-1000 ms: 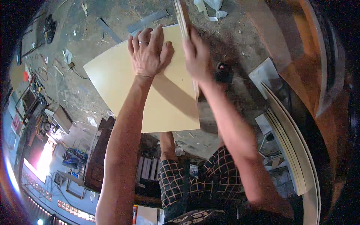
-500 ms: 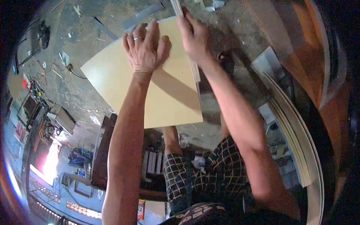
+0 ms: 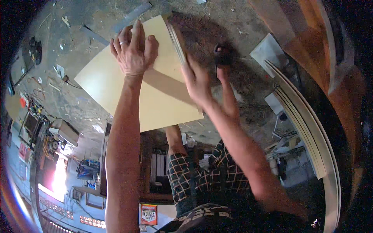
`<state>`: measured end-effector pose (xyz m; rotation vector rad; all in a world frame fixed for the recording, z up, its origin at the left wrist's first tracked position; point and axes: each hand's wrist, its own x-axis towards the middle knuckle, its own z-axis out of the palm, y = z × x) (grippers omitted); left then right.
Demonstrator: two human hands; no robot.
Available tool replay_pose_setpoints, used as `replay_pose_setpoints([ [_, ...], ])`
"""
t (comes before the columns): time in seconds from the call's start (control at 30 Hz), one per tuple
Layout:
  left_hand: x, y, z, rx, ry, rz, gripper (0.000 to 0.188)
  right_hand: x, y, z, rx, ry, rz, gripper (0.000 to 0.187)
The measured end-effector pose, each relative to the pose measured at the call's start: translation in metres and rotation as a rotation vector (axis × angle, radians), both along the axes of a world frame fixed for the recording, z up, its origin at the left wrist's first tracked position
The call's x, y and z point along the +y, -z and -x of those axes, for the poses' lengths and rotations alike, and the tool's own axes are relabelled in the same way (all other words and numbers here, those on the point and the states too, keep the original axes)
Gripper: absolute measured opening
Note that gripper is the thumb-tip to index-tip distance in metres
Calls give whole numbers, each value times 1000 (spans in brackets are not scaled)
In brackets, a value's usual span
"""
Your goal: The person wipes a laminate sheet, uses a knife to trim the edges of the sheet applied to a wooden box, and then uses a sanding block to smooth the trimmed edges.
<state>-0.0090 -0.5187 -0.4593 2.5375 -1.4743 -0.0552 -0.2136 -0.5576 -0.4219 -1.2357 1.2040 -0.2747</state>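
A cream-coloured flat board (image 3: pixel 163 108) with straight edges and pointed corners lies under my hands, above the floor. My left hand (image 3: pixel 134 54), with a ring on one finger, rests on its upper left part, fingers spread. At the board's right edge my right hand (image 3: pixel 198 79) is closed around a pale narrow strip (image 3: pixel 175 40), which lies along that edge. The hand is smeared by motion, and its fingertips are partly hidden. What the strip is made of I cannot tell.
Several long pale boards (image 3: pixel 307 132) stand stacked at the right, beside brown panels (image 3: pixel 307 42). Scraps and dark strips (image 3: pixel 95 35) litter the concrete floor. A sandalled foot (image 3: pixel 223 54) is right of the board. A red and white package (image 3: pixel 149 214) sits at the bottom.
My right hand has come down along the board's right edge with the strip, from the top corner toward the middle. The board and left hand appear slightly further left.
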Motion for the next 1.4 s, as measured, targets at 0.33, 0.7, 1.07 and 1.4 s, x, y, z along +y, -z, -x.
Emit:
replay_pose_setpoints([
  [0.33,-10,5,4,33,13,-23,59,-45,19,-31,-28,-84,-2,39],
  [0.7,-3,0,3,8,2,22,57,73,3,80,236,-104,-136,50],
  [1.07,-2,2,2,13,6,38,58,147,5,151,349,-177,-78,51],
  [1.4,14,15,-13,-84,73,93,56,89,15,62,120,-51,94,50],
])
